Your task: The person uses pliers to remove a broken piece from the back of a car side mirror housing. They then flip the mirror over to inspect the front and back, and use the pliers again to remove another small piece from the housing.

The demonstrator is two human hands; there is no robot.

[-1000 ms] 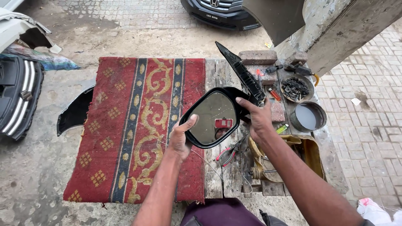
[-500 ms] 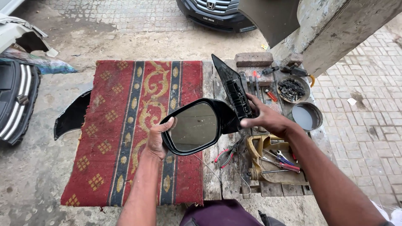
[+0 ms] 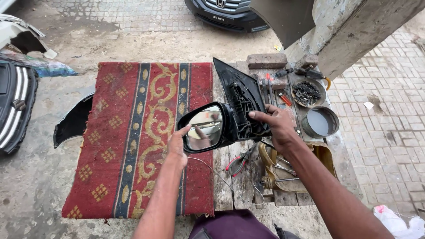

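Observation:
I hold a black car side mirror [image 3: 223, 119] up over a low workbench, its glass face [image 3: 204, 128] turned toward me. My left hand [image 3: 178, 144] grips the outer left rim of the housing, fingers against the edge of the glass. My right hand [image 3: 276, 126] clasps the ribbed black mounting base [image 3: 243, 104] on the mirror's right side. A thin wire hangs from under the mirror toward the bench.
A red patterned rug [image 3: 133, 132] covers the bench's left part. Pliers with red handles [image 3: 237, 163], a bowl of dark parts [image 3: 306, 93], a round tin [image 3: 319, 122], a brick [image 3: 267, 60] and loose tools lie on the right. Car bumpers [image 3: 13, 106] and a parked car [image 3: 230, 15] stand around.
The mirror has turned and shifted between my hands, so its glass now faces left of me and the ribbed base shows more. My right hand has moved onto the base.

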